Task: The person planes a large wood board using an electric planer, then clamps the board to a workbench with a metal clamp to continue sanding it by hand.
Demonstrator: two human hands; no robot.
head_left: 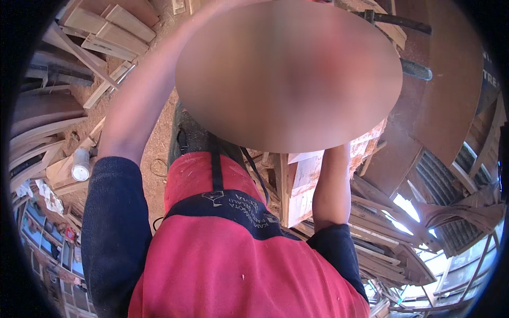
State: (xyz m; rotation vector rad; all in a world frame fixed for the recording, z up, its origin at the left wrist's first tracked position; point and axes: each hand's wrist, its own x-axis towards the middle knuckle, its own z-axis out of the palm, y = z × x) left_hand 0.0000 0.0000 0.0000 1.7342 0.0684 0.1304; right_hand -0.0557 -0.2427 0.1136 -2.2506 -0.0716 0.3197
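Observation:
A large blurred oval covers the upper middle of the head view, so both of my hands and whatever they touch are hidden. My left forearm [135, 100] reaches up and bends right along the oval's upper left edge. From below, my right forearm [333, 188] runs straight up into the blur. Beside the right forearm is a pale wooden block or bench end [305, 185], partly under the blur. Past the oval's right edge stick out a dark metal bar [405, 23] and a blunt bluish-grey bar end [416, 69].
Stacked boards [114, 32] lie at the upper left on a sawdust-strewn floor [159, 146]. A pale cylindrical container [80, 165] stands at the left. Large brown panels [453, 79] are at the right, with piled planks [376, 254] below them.

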